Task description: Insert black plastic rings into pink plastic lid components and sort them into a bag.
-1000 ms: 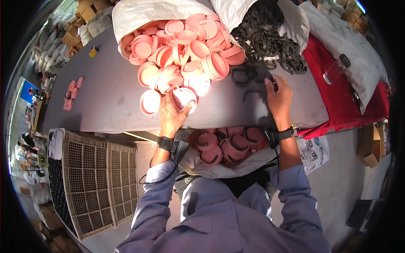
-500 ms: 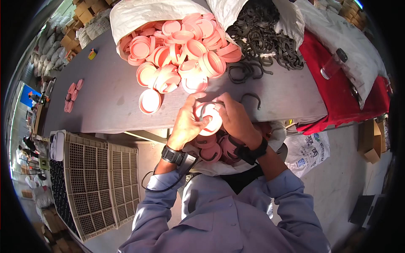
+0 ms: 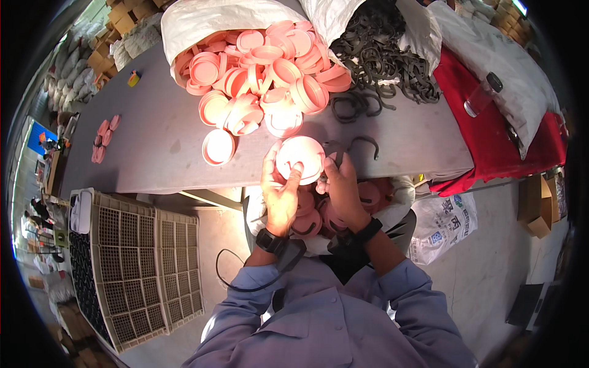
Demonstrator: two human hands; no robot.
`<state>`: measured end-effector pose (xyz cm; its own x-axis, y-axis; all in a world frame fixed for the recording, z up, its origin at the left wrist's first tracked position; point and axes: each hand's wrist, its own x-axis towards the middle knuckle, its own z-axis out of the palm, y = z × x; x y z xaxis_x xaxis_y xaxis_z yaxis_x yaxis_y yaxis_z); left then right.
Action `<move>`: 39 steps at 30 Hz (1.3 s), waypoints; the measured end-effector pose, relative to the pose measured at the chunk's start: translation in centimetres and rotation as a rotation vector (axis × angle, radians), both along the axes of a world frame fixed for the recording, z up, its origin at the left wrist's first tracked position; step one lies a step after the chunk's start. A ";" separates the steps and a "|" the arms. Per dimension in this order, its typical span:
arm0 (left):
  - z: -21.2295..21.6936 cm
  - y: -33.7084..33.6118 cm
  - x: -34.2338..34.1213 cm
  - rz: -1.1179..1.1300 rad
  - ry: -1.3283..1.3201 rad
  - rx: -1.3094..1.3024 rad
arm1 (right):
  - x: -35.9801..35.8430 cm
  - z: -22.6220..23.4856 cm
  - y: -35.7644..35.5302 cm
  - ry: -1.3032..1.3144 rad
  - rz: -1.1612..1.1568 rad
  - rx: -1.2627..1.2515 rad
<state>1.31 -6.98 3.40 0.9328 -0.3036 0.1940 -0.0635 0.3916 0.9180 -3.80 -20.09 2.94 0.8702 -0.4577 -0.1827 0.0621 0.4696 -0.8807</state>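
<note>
My left hand [image 3: 279,199] holds a round pink lid [image 3: 300,158] just over the table's near edge, its thumb lying across the brightly lit face. My right hand [image 3: 343,184] is closed at the lid's right edge. A bit of dark strap shows at its fingertips; the rest is hidden. Below both hands, an open white sack [image 3: 402,199] holds pink lids, several with dark straps on them. On the table ahead, loose pink lids [image 3: 219,147] spill from a white sack [image 3: 202,18]. A curved dark strap [image 3: 366,147] lies right of my hands.
Dark straps [image 3: 380,55] spill from another sack at the back. A small group of pink lids [image 3: 101,140] sits on the table's left side. Plastic crates [image 3: 138,264] stand at lower left. A clear bottle [image 3: 480,99] rests on red cloth [image 3: 509,159] at right.
The lid has turned, so the grey strap across its face no longer shows. My right hand has moved down and slightly right, along the lid's edge.
</note>
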 end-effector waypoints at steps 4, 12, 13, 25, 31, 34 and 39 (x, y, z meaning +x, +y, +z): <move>0.7 2.6 1.3 -0.039 -0.205 0.356 | -0.8 1.1 -0.6 0.064 -0.145 -0.693; 2.8 2.9 1.1 -0.125 -0.420 0.683 | -0.9 0.0 -0.1 -0.115 -0.073 -1.210; 2.6 3.0 1.3 -0.156 -0.347 0.634 | -1.1 0.2 0.1 -0.088 -0.043 -1.193; 2.5 3.2 1.4 -0.161 -0.111 0.406 | -3.7 1.8 0.7 -0.337 -0.029 -1.108; 2.9 3.6 2.5 -0.192 0.012 0.360 | -4.8 2.5 -0.5 -0.476 0.208 -1.326; 2.2 2.8 3.0 -0.265 -0.039 0.343 | -5.0 1.9 -0.8 -0.519 0.246 -1.253; 1.6 2.5 2.4 -0.206 -0.017 0.357 | -5.0 1.7 -0.5 -0.490 0.172 -1.268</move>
